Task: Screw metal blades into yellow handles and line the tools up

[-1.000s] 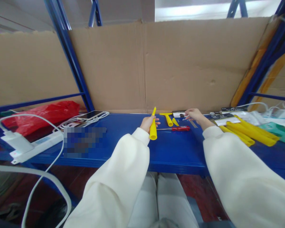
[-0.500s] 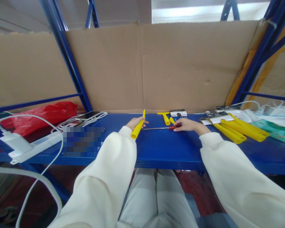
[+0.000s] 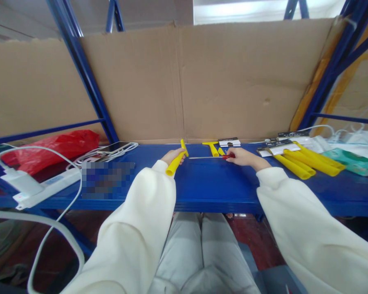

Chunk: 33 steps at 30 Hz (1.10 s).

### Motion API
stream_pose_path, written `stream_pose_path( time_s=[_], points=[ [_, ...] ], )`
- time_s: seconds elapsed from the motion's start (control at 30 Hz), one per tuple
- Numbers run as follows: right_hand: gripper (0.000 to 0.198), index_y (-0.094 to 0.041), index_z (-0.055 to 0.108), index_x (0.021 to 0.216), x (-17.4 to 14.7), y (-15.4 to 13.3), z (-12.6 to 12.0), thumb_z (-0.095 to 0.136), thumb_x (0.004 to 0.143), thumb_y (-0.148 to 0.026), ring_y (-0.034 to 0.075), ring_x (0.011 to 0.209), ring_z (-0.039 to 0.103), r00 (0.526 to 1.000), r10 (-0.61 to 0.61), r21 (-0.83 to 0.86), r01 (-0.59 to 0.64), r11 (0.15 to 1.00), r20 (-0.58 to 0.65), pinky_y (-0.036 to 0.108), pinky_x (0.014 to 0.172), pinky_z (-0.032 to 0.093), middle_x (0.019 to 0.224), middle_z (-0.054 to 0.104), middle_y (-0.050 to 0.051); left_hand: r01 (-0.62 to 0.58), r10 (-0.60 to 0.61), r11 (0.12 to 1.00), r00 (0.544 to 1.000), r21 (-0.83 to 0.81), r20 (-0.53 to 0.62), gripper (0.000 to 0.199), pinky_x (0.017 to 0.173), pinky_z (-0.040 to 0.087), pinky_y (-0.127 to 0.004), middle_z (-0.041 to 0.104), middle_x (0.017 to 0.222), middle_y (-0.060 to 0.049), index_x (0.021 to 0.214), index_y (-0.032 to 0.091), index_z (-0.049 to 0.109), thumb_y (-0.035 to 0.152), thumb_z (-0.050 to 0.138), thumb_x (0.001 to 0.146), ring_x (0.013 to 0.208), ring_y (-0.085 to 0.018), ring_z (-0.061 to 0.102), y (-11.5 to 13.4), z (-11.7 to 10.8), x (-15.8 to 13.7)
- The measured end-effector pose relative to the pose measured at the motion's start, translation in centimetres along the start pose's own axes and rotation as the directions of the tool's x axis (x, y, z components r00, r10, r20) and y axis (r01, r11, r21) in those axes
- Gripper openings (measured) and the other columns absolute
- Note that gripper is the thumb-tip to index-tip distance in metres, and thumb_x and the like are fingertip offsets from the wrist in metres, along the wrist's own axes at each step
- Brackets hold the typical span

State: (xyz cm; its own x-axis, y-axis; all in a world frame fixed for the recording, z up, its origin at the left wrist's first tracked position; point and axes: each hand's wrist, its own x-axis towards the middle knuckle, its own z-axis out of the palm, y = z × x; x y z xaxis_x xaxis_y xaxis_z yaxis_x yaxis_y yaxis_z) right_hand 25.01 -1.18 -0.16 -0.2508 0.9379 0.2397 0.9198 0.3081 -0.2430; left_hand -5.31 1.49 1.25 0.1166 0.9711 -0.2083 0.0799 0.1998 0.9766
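Observation:
My left hand (image 3: 172,155) is closed around a yellow T-shaped plastic handle (image 3: 174,164), its wide hollow end tilted down toward me. My right hand (image 3: 243,156) grips the red grip of a screwdriver (image 3: 207,157). The long thin shaft points left, its tip close to the crosspiece of the yellow handle; whether it touches cannot be made out. Just beyond the shaft lie a second yellow T-shaped piece (image 3: 214,150) and a smaller yellow part (image 3: 221,151). Behind them rests a black-and-white card packet (image 3: 229,142).
Several yellow tubes with card headers (image 3: 313,161) lie at the right, beside a green packet (image 3: 352,164). On the left are a white power strip (image 3: 49,188), a phone (image 3: 112,147) with white cable and a red bag (image 3: 61,146). Cardboard (image 3: 184,81) walls the back of the blue table (image 3: 214,185).
The yellow handle has turned in my left hand, so its crosspiece now shows. My right hand and the screwdriver have shifted slightly right and away from me. The view has tilted a little.

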Motion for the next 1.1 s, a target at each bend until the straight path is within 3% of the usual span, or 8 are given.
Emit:
stream_pose_path(
  time_s=[0.2,1.1],
  points=[
    [0.005,-0.02,0.065,0.088,-0.56,-0.32,-0.31,0.064,0.085,-0.023,0.02,0.081,0.066,0.997,0.057,0.028,-0.056,0.998,-0.044,0.027,0.075,0.049,0.092,0.074,0.008,0.021,-0.021,1.0,0.999,0.001,0.028,0.019,0.035,0.031,-0.017,0.05,0.048,0.003,0.085,0.015,0.059,0.02,0.047,0.099,0.036,-0.009,0.042,0.17,0.23,-0.24],
    [0.006,-0.021,0.066,0.088,-0.3,0.09,-0.04,0.065,0.083,-0.024,0.021,0.081,0.066,0.996,0.072,0.027,-0.07,0.997,-0.06,0.028,0.074,0.049,0.09,0.074,0.007,0.018,-0.014,0.999,0.995,-0.049,0.095,0.018,0.037,0.033,-0.017,0.051,0.051,0.002,0.09,0.015,0.06,0.021,0.045,0.099,0.038,-0.009,0.042,0.23,0.65,-0.57]
  ],
)
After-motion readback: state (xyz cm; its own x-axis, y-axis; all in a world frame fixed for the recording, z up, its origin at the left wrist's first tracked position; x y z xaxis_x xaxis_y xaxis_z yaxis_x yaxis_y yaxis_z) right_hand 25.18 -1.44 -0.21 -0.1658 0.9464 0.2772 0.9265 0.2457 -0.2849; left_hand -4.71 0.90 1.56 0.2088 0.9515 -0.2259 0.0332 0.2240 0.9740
